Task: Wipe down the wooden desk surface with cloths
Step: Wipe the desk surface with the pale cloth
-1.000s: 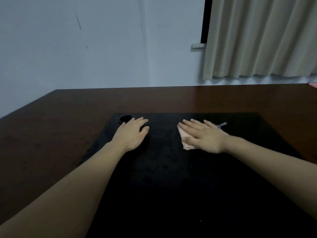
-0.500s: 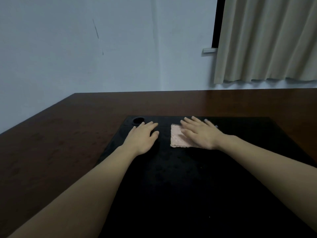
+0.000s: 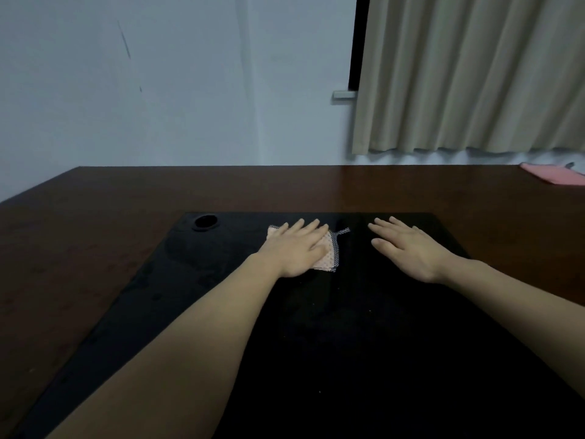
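- Left hand: flat, fingers straight, pressing cloth near mat far edge, 12 o'clock.
- Right hand: flat on mat, empty, 1 o'clock.
- Worktop: bare wood at 9 and 12 o'clock.
- Pink cloth: far edge, 2 o'clock.

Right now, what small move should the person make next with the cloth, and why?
Probably slide the left hand, flat on the pink cloth, leftward across the black mat toward the round hole; that stretch lies beside the cloth.

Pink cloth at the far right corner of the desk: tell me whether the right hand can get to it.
Probably yes. The right hand lies flat and holds nothing, and only bare desk lies between it and the pink cloth, though it needs a long stretch.
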Demonstrator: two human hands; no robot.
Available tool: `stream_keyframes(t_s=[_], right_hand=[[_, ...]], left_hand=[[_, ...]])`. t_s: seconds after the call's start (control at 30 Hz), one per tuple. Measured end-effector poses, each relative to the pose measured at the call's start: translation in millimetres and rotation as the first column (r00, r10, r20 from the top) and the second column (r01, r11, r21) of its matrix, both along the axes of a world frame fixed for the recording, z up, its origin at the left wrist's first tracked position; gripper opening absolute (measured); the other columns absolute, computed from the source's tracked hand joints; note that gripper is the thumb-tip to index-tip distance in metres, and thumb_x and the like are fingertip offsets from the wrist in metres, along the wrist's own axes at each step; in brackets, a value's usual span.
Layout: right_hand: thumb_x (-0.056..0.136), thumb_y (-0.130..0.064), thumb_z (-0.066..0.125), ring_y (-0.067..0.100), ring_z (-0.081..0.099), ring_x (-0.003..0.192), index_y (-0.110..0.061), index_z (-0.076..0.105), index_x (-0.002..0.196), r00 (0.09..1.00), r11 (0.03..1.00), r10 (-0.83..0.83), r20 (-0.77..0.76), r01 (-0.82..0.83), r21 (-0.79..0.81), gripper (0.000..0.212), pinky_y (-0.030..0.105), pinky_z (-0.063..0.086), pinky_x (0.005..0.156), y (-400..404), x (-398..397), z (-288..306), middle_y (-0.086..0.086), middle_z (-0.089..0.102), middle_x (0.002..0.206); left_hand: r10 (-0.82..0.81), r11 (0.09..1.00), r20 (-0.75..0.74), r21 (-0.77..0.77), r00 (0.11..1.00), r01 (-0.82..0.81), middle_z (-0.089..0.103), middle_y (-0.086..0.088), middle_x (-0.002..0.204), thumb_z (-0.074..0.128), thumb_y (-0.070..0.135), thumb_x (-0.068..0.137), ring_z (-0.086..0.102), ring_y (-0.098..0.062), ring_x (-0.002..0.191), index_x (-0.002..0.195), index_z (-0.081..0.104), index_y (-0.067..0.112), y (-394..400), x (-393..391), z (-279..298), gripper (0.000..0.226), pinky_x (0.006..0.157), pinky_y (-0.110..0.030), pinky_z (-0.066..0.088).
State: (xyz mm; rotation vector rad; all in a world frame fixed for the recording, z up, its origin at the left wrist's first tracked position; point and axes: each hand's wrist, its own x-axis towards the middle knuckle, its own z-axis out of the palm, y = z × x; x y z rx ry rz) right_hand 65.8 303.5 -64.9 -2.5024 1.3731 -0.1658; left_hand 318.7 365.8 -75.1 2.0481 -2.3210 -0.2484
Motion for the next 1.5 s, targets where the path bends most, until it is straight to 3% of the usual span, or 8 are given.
stream_keyframes(t_s=[0.2,0.43,0.53,0.63,0.8,0.9,1.13,1.5], right_hand=[[0.109,-0.048,0.027,0.01,-0.001,0.156,-0.032,0.022,0.161,0.999,0.998,0.048,0.023,-0.048,0.027,0.055,0.044,0.001,0.125,4,31,-7,-0.011,0.011,0.169],[0.107,-0.053,0.022,0.012,-0.003,0.156,-0.034,0.02,0.161,0.997,0.997,0.075,0.017,-0.075,0.003,0.057,0.049,-0.001,0.126,1,63,-10,-0.011,0.009,0.169],[0.107,-0.054,0.021,0.014,-0.005,0.156,-0.032,0.021,0.161,0.998,0.997,0.062,0.011,-0.062,-0.037,0.058,0.051,-0.002,0.125,-1,63,-10,-0.009,0.008,0.17],[0.106,-0.054,0.022,0.014,-0.005,0.156,-0.031,0.023,0.16,0.998,0.998,0.044,0.033,-0.042,-0.055,0.059,0.051,-0.002,0.125,-6,62,-6,-0.009,0.008,0.17],[0.106,-0.055,0.022,0.012,-0.005,0.156,-0.032,0.024,0.16,0.998,0.998,0.042,0.047,-0.04,-0.044,0.059,0.05,-0.002,0.125,-13,61,-4,-0.01,0.009,0.169],[0.106,-0.054,0.022,0.011,-0.005,0.156,-0.034,0.022,0.16,0.997,0.997,0.065,0.046,-0.063,-0.04,0.058,0.048,-0.002,0.126,-14,61,-6,-0.011,0.008,0.169],[0.108,-0.053,0.019,0.009,-0.001,0.156,-0.039,0.019,0.16,0.995,0.996,0.088,-0.044,-0.087,0.008,0.054,0.047,-0.005,0.126,-10,66,-15,-0.013,0.008,0.169],[0.109,-0.048,0.018,0.009,0.001,0.156,-0.039,0.019,0.16,0.993,0.996,0.086,-0.076,-0.087,-0.014,0.052,0.048,-0.003,0.126,-10,68,-15,-0.013,0.008,0.169]], left_hand=[[0.195,0.98,0.004,0.039,0.981,-0.195,-0.006,0.008,0.169,0.017,0.055,0.107,-0.005,-0.019,0.156,0.162,0.001,0.033,22,40,3,0.061,0.125,-0.044,-0.004],[0.524,0.842,0.005,0.146,0.852,-0.519,-0.02,-0.002,0.168,0.016,0.052,0.106,-0.017,-0.033,0.154,0.162,-0.009,0.024,50,30,4,0.067,0.124,-0.053,-0.009],[0.452,0.872,0.016,0.203,0.892,-0.445,-0.022,0.001,0.167,0.017,0.054,0.106,-0.018,-0.036,0.153,0.161,-0.008,0.029,59,33,8,0.066,0.121,-0.056,-0.007],[0.146,0.973,0.046,0.171,0.988,-0.152,-0.022,0.009,0.166,0.016,0.052,0.108,-0.02,-0.026,0.154,0.16,-0.004,0.04,64,58,16,0.057,0.122,-0.051,-0.009],[-0.217,0.974,0.059,0.087,0.974,0.211,-0.012,0.012,0.167,0.009,0.055,0.104,-0.022,-0.01,0.152,0.159,-0.001,0.04,52,84,6,0.058,0.125,-0.034,-0.011],[-0.133,0.989,0.049,0.068,0.99,0.13,-0.012,0.012,0.167,0.01,0.052,0.107,-0.019,-0.012,0.153,0.158,-0.002,0.042,40,80,-2,0.054,0.125,-0.033,-0.01],[0.378,0.924,0.031,0.043,0.925,-0.379,-0.01,0.002,0.17,0.01,0.045,0.108,-0.01,-0.025,0.156,0.162,0.0,0.034,9,46,-1,0.056,0.125,-0.047,-0.007],[-0.062,0.991,0.036,0.122,0.997,0.057,-0.019,0.018,0.165,0.011,0.044,0.11,-0.025,-0.014,0.151,0.157,-0.01,0.046,74,34,-1,0.052,0.123,-0.045,-0.015]])
